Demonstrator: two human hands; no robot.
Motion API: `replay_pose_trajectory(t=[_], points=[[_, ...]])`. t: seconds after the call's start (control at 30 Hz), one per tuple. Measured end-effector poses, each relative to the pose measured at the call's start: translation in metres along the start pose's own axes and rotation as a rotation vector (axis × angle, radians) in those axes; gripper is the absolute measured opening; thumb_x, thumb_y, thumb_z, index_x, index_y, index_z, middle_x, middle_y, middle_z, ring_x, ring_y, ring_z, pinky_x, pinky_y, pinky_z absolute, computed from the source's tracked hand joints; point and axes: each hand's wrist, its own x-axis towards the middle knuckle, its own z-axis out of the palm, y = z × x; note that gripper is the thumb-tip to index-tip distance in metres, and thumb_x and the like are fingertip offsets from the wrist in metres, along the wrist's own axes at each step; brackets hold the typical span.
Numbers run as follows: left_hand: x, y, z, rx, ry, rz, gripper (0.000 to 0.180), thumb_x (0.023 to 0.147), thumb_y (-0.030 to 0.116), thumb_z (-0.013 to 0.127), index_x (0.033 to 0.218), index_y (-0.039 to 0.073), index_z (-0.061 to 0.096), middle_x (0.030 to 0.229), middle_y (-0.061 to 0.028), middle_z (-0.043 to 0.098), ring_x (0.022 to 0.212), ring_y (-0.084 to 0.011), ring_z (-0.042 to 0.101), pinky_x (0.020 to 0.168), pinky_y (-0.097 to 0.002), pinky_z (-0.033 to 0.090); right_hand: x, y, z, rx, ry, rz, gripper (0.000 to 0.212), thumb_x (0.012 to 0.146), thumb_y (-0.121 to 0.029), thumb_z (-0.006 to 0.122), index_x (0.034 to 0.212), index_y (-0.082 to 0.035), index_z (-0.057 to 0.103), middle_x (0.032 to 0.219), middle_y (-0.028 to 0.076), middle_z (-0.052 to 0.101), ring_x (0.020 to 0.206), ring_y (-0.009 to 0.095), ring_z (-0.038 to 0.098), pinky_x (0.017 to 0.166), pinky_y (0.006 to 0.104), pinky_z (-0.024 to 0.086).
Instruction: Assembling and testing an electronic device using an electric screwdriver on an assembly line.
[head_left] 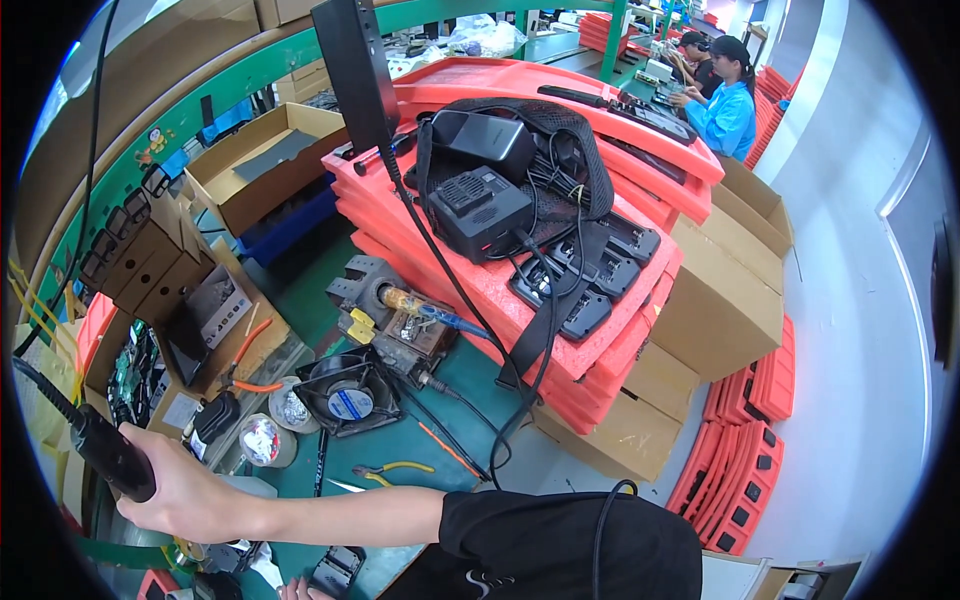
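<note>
My right hand [185, 495] reaches across to the left, its fingers wrapped round a black corded electric screwdriver [115, 460]. The screwdriver's cord rises from its upper end, and I cannot see its tip. At the bottom edge only a few fingers of my left hand [303, 590] show, beside a small black plastic housing [338, 570]. Whether those fingers grip the housing cannot be made out. Above my right forearm lie yellow-handled pliers [392, 469], a black cooling fan [349, 398] and two tubs of small metal parts, one being the tub [266, 441].
Stacked red trays [470, 290] hold black devices and cables. A soldering iron [420, 308] rests in its stand beside them. Cardboard boxes [720, 270] stand to the right, with more red trays [738, 480] below. Co-workers [730, 100] sit at the far bench.
</note>
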Motion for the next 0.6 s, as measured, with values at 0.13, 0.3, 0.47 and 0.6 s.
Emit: replay_pose_trajectory(t=[0.13, 0.3, 0.47, 0.6], points=[[0.0005, -0.001, 0.0006, -0.002, -0.031, 0.004, 0.031, 0.106, 0.02, 0.051, 0.095, -0.003, 0.068, 0.105, -0.0182, 0.067, 0.105, -0.0366, 0.059, 0.098, -0.0502, 0.044, 0.0012, 0.0057, -0.0002, -0.073, 0.045, -0.064, 0.032, 0.081, -0.006, 0.068, 0.107, 0.002, 0.051, 0.081, 0.009, 0.051, 0.075, 0.016, 0.047, 0.072, 0.0331, 0.044], [0.0046, -0.0006, 0.0014, -0.02, -0.012, 0.019, 0.035, 0.107, 0.024, 0.049, 0.098, -0.003, 0.069, 0.103, -0.0188, 0.067, 0.102, -0.0373, 0.06, 0.098, -0.0514, 0.045, 0.0037, 0.0049, 0.0025, -0.077, 0.029, -0.074, 0.031, 0.08, -0.006, 0.069, 0.104, 0.002, 0.051, 0.08, 0.009, 0.05, 0.074, 0.016, 0.046, 0.071, 0.0325, 0.044], [0.004, -0.0014, 0.0002, 0.002, -0.034, 0.011, 0.036, 0.107, 0.024, 0.047, 0.098, -0.003, 0.069, 0.103, -0.019, 0.068, 0.102, -0.0372, 0.061, 0.098, -0.0511, 0.045, 0.0027, 0.003, 0.0008, -0.035, -0.004, -0.021, 0.03, 0.08, -0.006, 0.07, 0.101, 0.001, 0.05, 0.08, 0.007, 0.049, 0.074, 0.015, 0.044, 0.07, 0.0322, 0.043], [0.0045, -0.0011, -0.0036, -0.028, -0.02, -0.001, 0.032, 0.106, 0.022, 0.049, 0.1, -0.003, 0.07, 0.106, -0.019, 0.067, 0.105, -0.0373, 0.06, 0.1, -0.0509, 0.044, 0.0027, 0.0013, 0.0, -0.148, 0.034, -0.114, 0.029, 0.08, -0.006, 0.07, 0.1, 0.001, 0.051, 0.079, 0.004, 0.049, 0.074, 0.013, 0.045, 0.069, 0.0293, 0.042]])
